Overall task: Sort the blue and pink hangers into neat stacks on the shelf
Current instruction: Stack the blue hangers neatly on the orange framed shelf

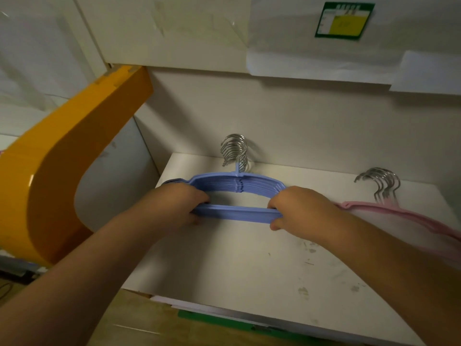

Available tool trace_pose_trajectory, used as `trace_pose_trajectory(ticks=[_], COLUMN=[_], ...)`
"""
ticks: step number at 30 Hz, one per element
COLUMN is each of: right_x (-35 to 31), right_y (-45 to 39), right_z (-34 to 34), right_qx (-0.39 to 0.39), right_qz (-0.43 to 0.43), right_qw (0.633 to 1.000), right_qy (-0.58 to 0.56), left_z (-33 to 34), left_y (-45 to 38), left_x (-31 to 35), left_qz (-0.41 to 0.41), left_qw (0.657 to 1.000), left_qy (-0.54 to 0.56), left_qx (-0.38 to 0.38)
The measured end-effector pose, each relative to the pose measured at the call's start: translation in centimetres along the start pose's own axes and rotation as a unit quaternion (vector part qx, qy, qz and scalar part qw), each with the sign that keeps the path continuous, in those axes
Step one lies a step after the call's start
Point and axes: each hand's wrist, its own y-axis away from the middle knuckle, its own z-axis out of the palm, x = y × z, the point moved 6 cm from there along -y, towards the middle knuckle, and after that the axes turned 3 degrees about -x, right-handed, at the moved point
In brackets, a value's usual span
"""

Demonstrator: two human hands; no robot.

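Note:
A stack of several blue hangers sits on the white shelf, its metal hooks pointing toward the back wall. My left hand grips the stack's left end and my right hand grips its right end, fingers curled round the bottom bars. To the right, a stack of pink hangers lies flat on the shelf with its hooks also at the back. My right forearm hides part of the pink stack.
A curved orange panel rises at the shelf's left side. The shelf above overhangs, with white paper and a green-and-yellow label on it. Scuff marks spot the shelf's front right. A green edge shows below the shelf front.

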Motion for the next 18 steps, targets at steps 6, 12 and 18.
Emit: trace_pose_trajectory(ticks=[6, 12, 18], right_x=[2.6, 6.9, 5.5], right_y=[3.3, 0.6, -2.1], right_z=[-3.2, -2.9, -1.8], right_qx=[0.141, 0.048, -0.013], right_qz=[-0.007, 0.105, 0.081], right_qw=[0.969, 0.991, 0.996], right_qy=[-0.203, -0.063, 0.038], left_z=[-4.5, -0.3, 0.6], left_y=[5.1, 2.3, 0.4], left_x=[-0.3, -7.1, -7.5], left_qz=[-0.025, -0.318, -0.348], left_qw=[0.957, 0.935, 0.913], left_qy=[0.059, 0.155, 0.208], left_qx=[0.282, -0.004, -0.044])
